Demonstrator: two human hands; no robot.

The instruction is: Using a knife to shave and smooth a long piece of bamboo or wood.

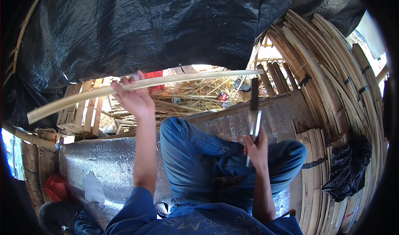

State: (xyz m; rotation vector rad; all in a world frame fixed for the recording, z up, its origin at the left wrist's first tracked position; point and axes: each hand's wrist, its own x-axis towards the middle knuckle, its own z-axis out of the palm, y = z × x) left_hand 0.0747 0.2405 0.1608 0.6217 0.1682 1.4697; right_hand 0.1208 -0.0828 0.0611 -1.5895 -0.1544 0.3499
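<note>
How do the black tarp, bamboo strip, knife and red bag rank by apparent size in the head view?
1. Black tarp, fills the upper frame.
2. Bamboo strip, held in left hand.
3. Knife, in right hand.
4. Red bag, partly hidden, so this place is unsure.

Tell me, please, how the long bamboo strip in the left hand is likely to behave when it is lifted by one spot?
The bamboo strip is long and thin and already bows along its length, so it probably flexes and springs rather than staying rigid. The left hand holds it up alone near the middle, which suggests it is light. Its far ends would likely sway when moved.
</note>
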